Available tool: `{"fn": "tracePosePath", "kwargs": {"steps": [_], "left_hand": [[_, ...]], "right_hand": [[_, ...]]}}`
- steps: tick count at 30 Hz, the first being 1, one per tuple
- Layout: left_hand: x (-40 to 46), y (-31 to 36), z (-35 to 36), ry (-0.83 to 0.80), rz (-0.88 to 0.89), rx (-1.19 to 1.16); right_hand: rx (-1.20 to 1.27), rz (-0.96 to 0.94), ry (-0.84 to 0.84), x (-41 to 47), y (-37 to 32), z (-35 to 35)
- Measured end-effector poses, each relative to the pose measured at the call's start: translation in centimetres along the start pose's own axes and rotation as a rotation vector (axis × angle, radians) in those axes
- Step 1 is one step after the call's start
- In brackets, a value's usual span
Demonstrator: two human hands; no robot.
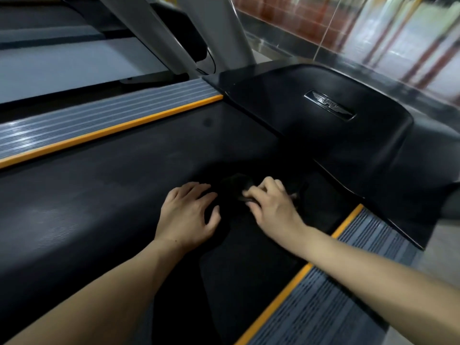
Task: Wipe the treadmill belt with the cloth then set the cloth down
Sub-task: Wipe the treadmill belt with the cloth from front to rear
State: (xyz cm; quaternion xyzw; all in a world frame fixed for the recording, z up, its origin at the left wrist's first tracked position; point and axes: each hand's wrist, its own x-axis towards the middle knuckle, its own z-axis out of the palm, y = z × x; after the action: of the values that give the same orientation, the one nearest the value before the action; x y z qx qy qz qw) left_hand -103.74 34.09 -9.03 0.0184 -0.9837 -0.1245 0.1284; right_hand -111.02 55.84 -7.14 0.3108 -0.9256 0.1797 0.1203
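A black cloth (249,257) lies spread on the dark treadmill belt (104,185), running from near the motor cover toward me. It is hard to tell from the belt in the shadow. My right hand (271,205) pinches a bunched far end of the cloth with curled fingers. My left hand (189,210) rests beside it on the cloth's left edge, fingers spread and slightly bent.
The black motor cover (323,125) with a metal badge (329,104) rises just beyond the hands. Grey ribbed side rails with orange strips (112,130) flank the belt on both sides. A grey upright (159,36) stands at the far left. Another treadmill lies beyond it.
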Motion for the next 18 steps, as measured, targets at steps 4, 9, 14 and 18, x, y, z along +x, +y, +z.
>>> {"fn": "tracePosePath", "kwargs": {"steps": [4, 9, 14, 18], "left_hand": [[-0.1, -0.1, -0.1, -0.008, -0.002, -0.019], [0.0, 0.0, 0.0, 0.02, 0.0, -0.025], [0.0, 0.0, 0.0, 0.015, 0.008, -0.03], [-0.1, -0.1, 0.1, 0.029, 0.015, -0.022]], "right_hand": [[-0.161, 0.082, 0.085, 3.8, 6.2, -0.6], [-0.216, 0.423, 0.158, 4.9, 9.2, -1.7], [-0.062, 0.118, 0.006, -0.5, 1.1, -0.8], [-0.07, 0.043, -0.04, 0.3, 3.6, -1.2]]}}
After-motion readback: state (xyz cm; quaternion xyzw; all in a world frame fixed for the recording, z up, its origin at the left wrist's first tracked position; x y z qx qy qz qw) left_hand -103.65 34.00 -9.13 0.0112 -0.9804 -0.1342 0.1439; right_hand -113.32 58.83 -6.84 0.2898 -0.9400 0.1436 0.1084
